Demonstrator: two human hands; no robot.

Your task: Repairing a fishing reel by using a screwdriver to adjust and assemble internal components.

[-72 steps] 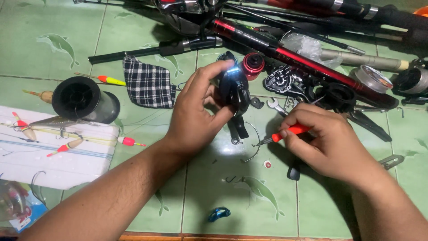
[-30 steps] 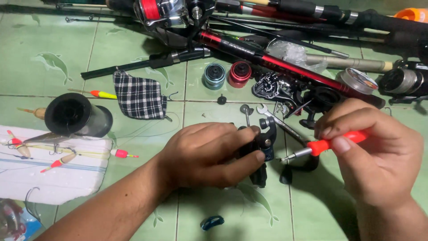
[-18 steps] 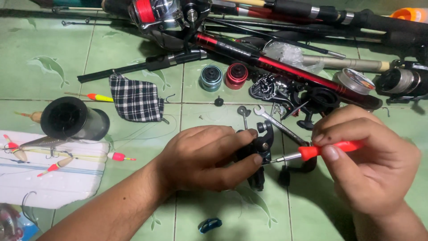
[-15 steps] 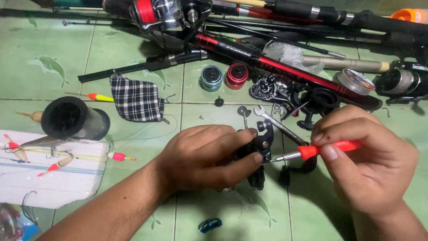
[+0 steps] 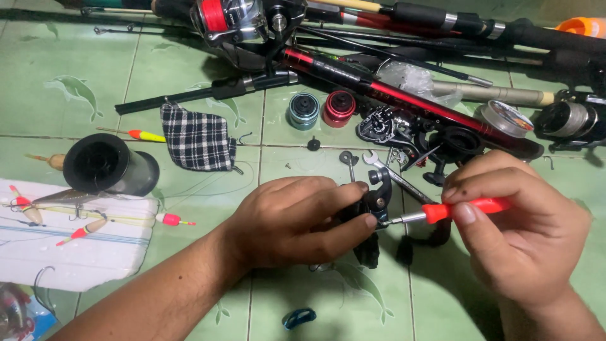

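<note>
Gripping the small black metal fishing reel body (image 5: 372, 205) in the left hand (image 5: 297, 221), fingers closed around it, just above the green tiled floor (image 5: 95, 95), near the middle of the view. Pinching the slim screwdriver with orange plastic handle (image 5: 464, 208) in the right hand (image 5: 524, 233), thumb and fingers closed on the handle, metal tip touching the reel body.

Judging the reel body as rigid, compact and rather heavy for its size, probably a little greasy, so slippery on smooth faces. Taking hold best around the solid frame, as now, and not on the thin protruding lever or small loose parts, which are looking easy to bend or lose. Judging the screwdriver as light and stiff, with a thin shaft.

Keeping the left hand palm down, wrist low, forearm coming from the lower left. Holding the right hand slightly raised, wrist bent, screwdriver lying nearly level and pointing left.
</note>
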